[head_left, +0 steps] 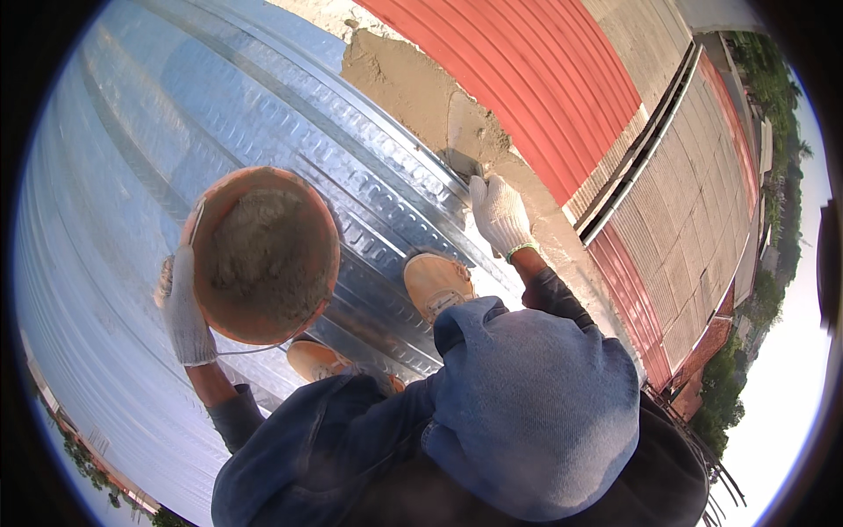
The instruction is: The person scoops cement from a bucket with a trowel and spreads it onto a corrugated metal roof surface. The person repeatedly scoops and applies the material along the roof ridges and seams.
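My left hand (187,307), in a white knit glove, is closed on the side of an orange-brown bucket (329,246). Wet grey mortar (263,255) fills much of it, and a thin wire handle hangs by its lower rim. My right hand (500,215), gloved the same way, is closed at the edge of a strip of spread mortar (395,83). It grips what looks like a trowel (460,162), whose dark blade lies against the mortar; its handle is hidden by the glove.
I crouch on shiny ribbed metal roof sheeting (132,290), my tan shoes (435,283) between bucket and mortar strip. Beyond the strip lie red corrugated roofing (518,79) and grey roof panels (694,202), with a dark gutter gap (641,149) between. Trees stand far right.
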Demonstrator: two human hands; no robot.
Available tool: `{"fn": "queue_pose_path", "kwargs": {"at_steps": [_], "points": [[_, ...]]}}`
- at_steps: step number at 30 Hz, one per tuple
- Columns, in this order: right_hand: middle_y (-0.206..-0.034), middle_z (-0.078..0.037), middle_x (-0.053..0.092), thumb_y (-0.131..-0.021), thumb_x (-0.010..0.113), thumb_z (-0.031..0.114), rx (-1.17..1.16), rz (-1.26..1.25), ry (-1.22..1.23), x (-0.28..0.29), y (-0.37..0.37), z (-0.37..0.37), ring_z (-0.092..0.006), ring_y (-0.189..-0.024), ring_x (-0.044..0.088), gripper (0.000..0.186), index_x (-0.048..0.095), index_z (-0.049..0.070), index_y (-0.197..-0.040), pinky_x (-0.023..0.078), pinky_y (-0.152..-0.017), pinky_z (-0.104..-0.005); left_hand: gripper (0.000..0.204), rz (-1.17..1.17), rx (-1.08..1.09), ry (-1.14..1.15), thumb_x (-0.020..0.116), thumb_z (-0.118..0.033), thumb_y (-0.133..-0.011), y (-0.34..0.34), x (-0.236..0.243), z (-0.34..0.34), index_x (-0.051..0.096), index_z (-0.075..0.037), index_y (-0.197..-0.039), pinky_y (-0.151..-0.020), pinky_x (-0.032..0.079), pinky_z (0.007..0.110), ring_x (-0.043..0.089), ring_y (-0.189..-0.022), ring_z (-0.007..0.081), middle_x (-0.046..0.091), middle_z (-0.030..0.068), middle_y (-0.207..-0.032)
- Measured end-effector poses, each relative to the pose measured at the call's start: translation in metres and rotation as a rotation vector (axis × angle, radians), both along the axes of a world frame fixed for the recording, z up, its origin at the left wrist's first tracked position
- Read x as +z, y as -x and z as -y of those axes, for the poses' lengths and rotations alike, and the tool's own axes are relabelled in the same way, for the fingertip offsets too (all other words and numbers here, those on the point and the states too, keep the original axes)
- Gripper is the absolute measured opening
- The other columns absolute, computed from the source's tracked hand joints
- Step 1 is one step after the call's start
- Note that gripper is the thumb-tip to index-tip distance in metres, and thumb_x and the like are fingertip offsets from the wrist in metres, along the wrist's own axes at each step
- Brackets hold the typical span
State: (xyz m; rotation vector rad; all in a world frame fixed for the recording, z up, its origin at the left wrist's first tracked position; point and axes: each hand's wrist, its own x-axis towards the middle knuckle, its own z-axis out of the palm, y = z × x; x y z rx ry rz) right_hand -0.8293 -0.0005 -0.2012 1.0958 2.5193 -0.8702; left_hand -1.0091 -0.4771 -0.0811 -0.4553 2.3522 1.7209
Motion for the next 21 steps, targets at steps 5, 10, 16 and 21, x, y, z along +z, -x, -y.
{"fn": "queue_pose_path", "kwargs": {"at_steps": [5, 10, 16, 21], "points": [[-0.101, -0.041, 0.072, -0.114, 0.053, 0.045, -0.089, 0.093, 0.073, 0.002, -0.049, -0.017, -0.0579, -0.105, 0.072, 0.058, 0.068, -0.009, -0.104, 0.057, -0.092, -0.0605, 0.020, 0.021, -0.031, 0.026, 0.077, -0.028, -0.110, 0.003, -0.007, 0.007, 0.079, -0.009, -0.113, -0.085, 0.056, 0.030, 0.065, -0.094, 0.0094, 0.072, -0.0031, -0.104], [-0.100, -0.040, 0.073, -0.114, 0.053, 0.045, -0.231, 0.125, 0.118, -0.012, -0.103, -0.025, -0.0562, -0.104, 0.073, 0.058, 0.069, -0.010, -0.103, 0.057, -0.090, -0.0573, 0.024, 0.035, -0.083, 0.057, 0.079, -0.030, -0.108, 0.013, -0.001, -0.006, 0.079, -0.007, -0.115, -0.088, 0.056, 0.032, 0.066, -0.098, 0.0111, 0.073, -0.0013, -0.106], [-0.098, -0.034, 0.075, -0.113, 0.056, 0.043, -0.444, 0.245, 0.282, 0.039, -0.115, -0.016, -0.0487, -0.099, 0.076, 0.055, 0.070, -0.009, -0.105, 0.058, -0.091, -0.0562, 0.023, 0.053, -0.069, 0.088, 0.077, -0.028, -0.109, 0.006, 0.011, -0.020, 0.078, -0.006, -0.118, -0.089, 0.056, 0.032, 0.068, -0.100, 0.0120, 0.072, -0.0015, -0.106], [-0.099, -0.027, 0.078, -0.112, 0.057, 0.040, -0.148, 0.135, -0.064, 0.036, -0.153, -0.033, -0.0443, -0.100, 0.077, 0.047, 0.070, -0.005, -0.112, 0.059, -0.089, -0.0534, 0.019, -0.010, -0.098, 0.044, 0.076, -0.022, -0.110, 0.007, -0.011, 0.014, 0.076, -0.007, -0.121, -0.086, 0.056, 0.028, 0.067, -0.097, 0.0109, 0.072, -0.0022, -0.108]]}}
